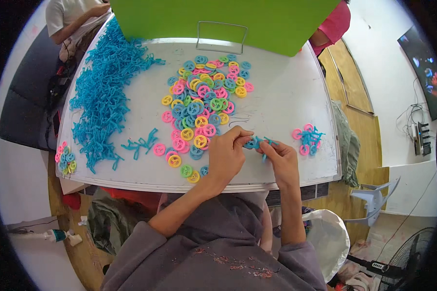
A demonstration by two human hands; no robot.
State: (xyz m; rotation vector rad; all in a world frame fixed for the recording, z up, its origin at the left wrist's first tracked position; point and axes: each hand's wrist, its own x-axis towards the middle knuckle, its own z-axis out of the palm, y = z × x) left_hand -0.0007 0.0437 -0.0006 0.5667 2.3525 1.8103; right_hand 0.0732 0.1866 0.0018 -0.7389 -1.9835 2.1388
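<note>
My left hand (pixel 226 153) pinches a small blue spoked plastic wheel (pixel 250 142) above the near part of the white table (pixel 281 92). Close beside it, my right hand (pixel 283 162) grips a blue branched plastic piece (pixel 264 157) that meets the wheel; whether they are joined is hidden by my fingers. Left of my hands spreads a heap of pink, yellow, green and blue wheels (pixel 192 109). Several blue branched pieces (pixel 141 144) lie loose nearby. At the right, blue pieces lie with pink and blue wheels in a small cluster (pixel 310 138).
A large pile of blue branched pieces (pixel 102 92) covers the table's left side, with more wheels (pixel 65 159) at the corner. A green board (pixel 223 22) stands across the back, a wire loop (pixel 222 37) before it. Two other people (pixel 75 19) sit at the far corners.
</note>
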